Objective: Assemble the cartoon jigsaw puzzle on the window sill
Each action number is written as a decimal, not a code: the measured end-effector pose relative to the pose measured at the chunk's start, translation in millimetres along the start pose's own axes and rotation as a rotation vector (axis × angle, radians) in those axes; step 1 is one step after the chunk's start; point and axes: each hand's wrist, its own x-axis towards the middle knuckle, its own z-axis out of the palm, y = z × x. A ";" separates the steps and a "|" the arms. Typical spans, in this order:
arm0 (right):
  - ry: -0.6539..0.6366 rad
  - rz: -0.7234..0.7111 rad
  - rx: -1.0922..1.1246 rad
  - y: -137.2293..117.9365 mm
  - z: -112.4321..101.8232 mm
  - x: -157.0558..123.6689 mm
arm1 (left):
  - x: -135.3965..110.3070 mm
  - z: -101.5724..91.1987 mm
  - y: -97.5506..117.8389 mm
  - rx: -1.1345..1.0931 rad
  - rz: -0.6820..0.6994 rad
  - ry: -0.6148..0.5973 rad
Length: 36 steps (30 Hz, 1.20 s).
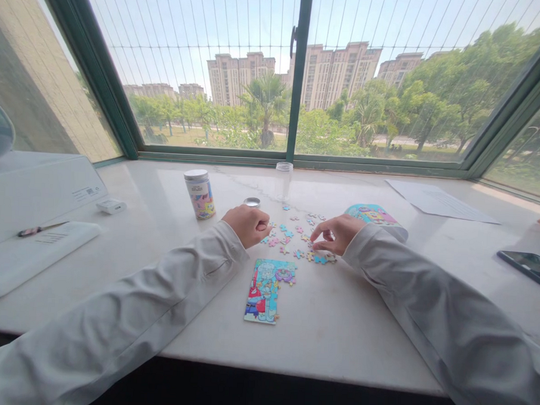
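Observation:
My left hand (247,226) is closed above the left edge of a scatter of loose jigsaw pieces (300,230); whatever its fingers hold, if anything, is hidden. On the right side of the scatter, my right hand (335,234) is curved with thumb and forefinger slightly apart, their tips close to several pieces. I see nothing held between them. Nearer to me lies a partly joined jigsaw puzzle (264,292) with cartoon figures on light blue. Its left side has straight edges, while its right side is ragged with tabs.
Behind my left hand are a printed canister (200,194) and a round metal lid (252,202). A clear jar (283,178) stands near the window. A cartoon picture sheet (377,216), paper (440,201) and a phone (529,266) lie right. A charger (111,206) and white case (44,255) lie left.

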 end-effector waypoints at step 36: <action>0.039 0.046 -0.052 -5.8 -4.0 -4.1 | -0.1 1.1 -0.1 0.008 0.012 0.014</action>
